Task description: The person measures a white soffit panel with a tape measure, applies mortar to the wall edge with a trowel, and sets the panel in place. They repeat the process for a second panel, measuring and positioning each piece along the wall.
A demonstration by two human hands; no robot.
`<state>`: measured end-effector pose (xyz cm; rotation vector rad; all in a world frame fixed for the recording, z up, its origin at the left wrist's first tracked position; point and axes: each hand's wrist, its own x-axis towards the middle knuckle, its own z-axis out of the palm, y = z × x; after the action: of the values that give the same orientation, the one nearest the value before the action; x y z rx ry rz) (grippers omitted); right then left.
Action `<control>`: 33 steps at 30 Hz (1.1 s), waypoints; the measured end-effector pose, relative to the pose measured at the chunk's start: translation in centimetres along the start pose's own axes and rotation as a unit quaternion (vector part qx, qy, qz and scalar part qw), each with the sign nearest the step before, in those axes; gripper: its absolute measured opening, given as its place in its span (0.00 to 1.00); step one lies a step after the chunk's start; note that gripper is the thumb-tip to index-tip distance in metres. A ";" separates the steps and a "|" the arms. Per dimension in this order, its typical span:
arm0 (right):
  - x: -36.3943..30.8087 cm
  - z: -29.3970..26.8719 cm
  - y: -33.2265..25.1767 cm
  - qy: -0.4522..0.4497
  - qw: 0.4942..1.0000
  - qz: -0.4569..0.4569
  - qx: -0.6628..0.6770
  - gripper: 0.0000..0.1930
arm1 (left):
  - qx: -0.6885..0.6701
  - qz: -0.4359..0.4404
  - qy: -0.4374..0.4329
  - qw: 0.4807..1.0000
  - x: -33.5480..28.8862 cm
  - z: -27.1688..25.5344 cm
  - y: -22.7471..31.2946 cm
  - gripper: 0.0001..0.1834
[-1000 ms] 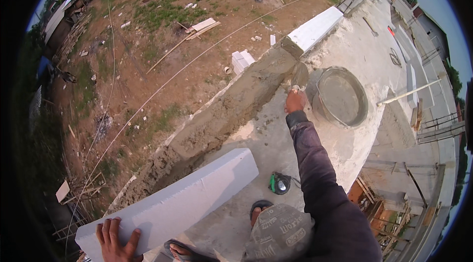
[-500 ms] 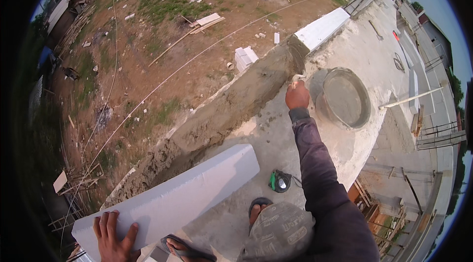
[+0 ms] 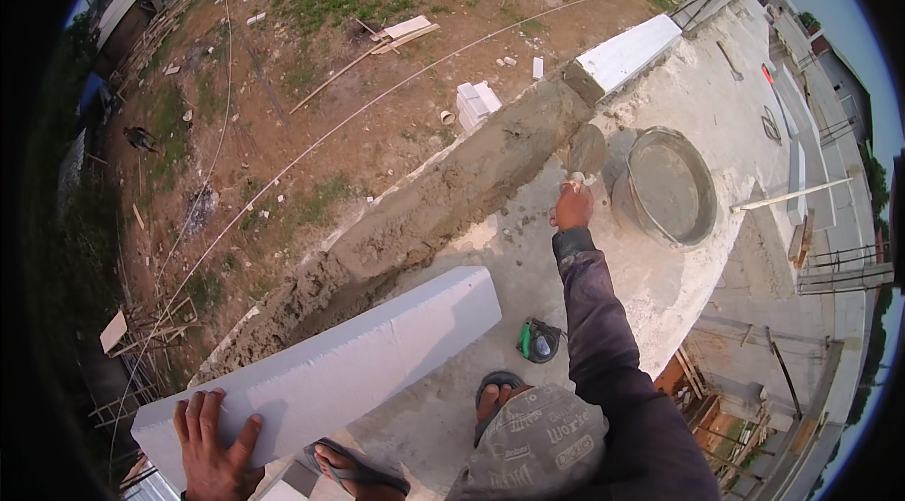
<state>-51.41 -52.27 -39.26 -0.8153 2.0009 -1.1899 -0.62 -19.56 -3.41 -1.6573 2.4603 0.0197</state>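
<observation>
trowel is loading at the far mortar bed, your right hand gripping its handle; left hand, fingers spread, is steadying the near white block.

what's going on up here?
A person is laying blocks at a slab edge. The right hand holds a trowel against the wet mortar bed, beside a round mortar pan. The left hand rests flat on a long white block lying beside the bed. Another white block sits at the far end.
</observation>
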 end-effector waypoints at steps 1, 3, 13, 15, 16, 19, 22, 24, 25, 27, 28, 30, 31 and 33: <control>-1.2 0.0 -0.2 -0.040 0.995 0.044 0.078 0.11 | -0.014 -0.009 -0.011 1.000 -0.1 0.1 0.0 0.35; -3.5 0.7 -1.8 -0.080 0.972 0.110 0.191 0.09 | -0.041 -0.027 -0.033 0.998 -0.3 0.4 0.3 0.43; -6.4 1.3 -7.4 -0.111 0.976 0.075 0.174 0.08 | -0.030 -0.024 -0.040 0.998 -0.6 0.6 0.0 0.47; -4.6 1.9 -6.7 -0.074 0.992 -0.090 0.053 0.08 | -0.038 -0.028 -0.040 0.998 -0.7 0.5 0.2 0.47; -4.0 2.2 -6.1 -0.027 0.971 -0.237 -0.033 0.08 | -0.036 -0.030 -0.043 0.998 -0.7 0.5 0.3 0.47; -3.2 1.5 -4.9 0.088 0.901 -0.407 -0.123 0.08 | -0.022 -0.030 -0.035 0.999 -0.7 0.4 0.2 0.46; -3.6 -0.8 -4.2 -0.002 0.984 -0.179 -0.025 0.08 | -0.024 -0.032 -0.024 0.999 -0.7 0.3 0.5 0.45; -4.1 -2.2 -3.8 -0.073 0.995 -0.006 0.063 0.09 | -0.034 -0.039 -0.035 0.998 -0.6 0.0 0.7 0.43; -4.3 -2.4 -3.5 -0.086 0.991 0.036 0.100 0.10 | -0.024 -0.038 -0.029 0.999 -0.7 -0.2 1.0 0.42; -5.1 -2.2 -3.2 -0.102 0.976 0.095 0.168 0.12 | -0.003 -0.037 -0.017 0.999 -0.8 -0.9 1.5 0.41; -5.6 -1.7 -3.0 -0.106 0.968 0.112 0.197 0.13 | 0.013 -0.034 -0.016 0.999 -0.9 -1.3 1.7 0.39; -7.1 -0.5 -2.8 -0.116 0.949 0.149 0.252 0.14 | 0.040 -0.028 -0.017 0.999 -1.3 -2.5 2.1 0.34; -8.0 0.2 -3.0 -0.123 0.938 0.168 0.278 0.14 | 0.056 -0.016 -0.022 0.998 -1.5 -3.1 2.1 0.33; -9.8 1.0 -3.9 -0.133 0.915 0.196 0.326 0.13 | 0.094 0.010 -0.033 0.995 -2.0 -4.8 1.9 0.31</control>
<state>-44.13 -46.65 -33.91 -0.2044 1.3212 -1.3010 -2.32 -17.50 1.41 -1.5289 2.3485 -0.1471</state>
